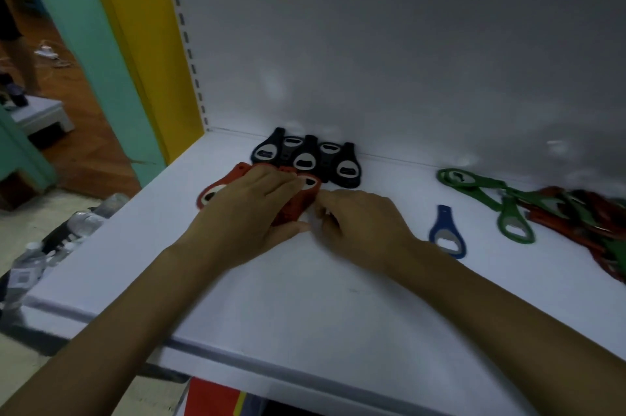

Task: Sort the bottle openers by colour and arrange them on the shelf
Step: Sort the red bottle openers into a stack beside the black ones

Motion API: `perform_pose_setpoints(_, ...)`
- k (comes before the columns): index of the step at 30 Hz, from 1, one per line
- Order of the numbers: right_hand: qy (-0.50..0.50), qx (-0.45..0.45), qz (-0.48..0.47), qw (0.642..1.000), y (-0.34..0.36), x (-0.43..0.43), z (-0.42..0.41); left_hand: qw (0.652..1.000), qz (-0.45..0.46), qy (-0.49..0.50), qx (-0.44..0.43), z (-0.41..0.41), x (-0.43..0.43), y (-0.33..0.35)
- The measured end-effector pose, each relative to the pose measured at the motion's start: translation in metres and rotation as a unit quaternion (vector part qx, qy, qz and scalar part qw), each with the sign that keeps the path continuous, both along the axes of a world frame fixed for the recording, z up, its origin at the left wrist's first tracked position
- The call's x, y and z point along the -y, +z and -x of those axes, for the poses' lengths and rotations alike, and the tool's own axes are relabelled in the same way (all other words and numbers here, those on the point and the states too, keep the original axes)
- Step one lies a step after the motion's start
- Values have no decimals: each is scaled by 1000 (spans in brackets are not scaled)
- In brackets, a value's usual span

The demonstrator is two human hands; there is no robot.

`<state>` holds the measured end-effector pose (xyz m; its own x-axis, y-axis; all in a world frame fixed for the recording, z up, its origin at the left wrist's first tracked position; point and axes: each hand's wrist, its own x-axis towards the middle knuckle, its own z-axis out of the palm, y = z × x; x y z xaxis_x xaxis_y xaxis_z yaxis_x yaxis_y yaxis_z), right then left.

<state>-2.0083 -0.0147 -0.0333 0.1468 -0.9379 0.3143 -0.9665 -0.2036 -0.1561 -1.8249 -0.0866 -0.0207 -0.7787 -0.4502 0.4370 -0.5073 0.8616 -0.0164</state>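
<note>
The white shelf (305, 297) carried every opener. Nearest, two bare forearms reached in from the bottom of the frame to the shelf's middle.

The left grip (250, 208) lay open and flat on the red openers (288, 208) left of centre, its fingers straight across them and its thumb along their near side. The right grip (359, 219) sat just beside it with its fingers curled and their tips at the right edge of the same openers. Blur hid whether it pinched one.

To the right, a blue opener (442, 215) lay alone, apart from both grips. Further right, green openers (504, 208) spread out. At the right edge they ran into a tangled pile (582, 212) of green and red ones.

Behind the red openers, five dark openers (306, 158) lay in a tight row against the back wall (406, 42), alternating head to tail.

At lower left, plastic bottles (84, 222) lay below the shelf.
</note>
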Motion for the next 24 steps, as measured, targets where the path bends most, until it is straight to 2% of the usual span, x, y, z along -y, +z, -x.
perform_pose_setpoints(7,-139,8,26,990,14,-64,77,993,31,-117,-11,94,-32,-7)
perform_pose_setpoints(13,-293,43,39,954,14,-162,144,966,-14,-254,-40,215,-95,-8)
perform_pose_setpoints(16,-366,63,71,926,14,-199,174,943,-148,-291,-71,269,-129,-13)
perform_pose_setpoints(18,-403,73,90,908,12,-215,190,918,-257,-281,-113,294,-147,-20)
perform_pose_setpoints(21,-429,91,101,893,8,-222,207,829,-467,-251,-178,314,-159,-26)
perform_pose_setpoints(24,-426,79,110,895,8,-203,217,758,-584,-192,-217,315,-149,-30)
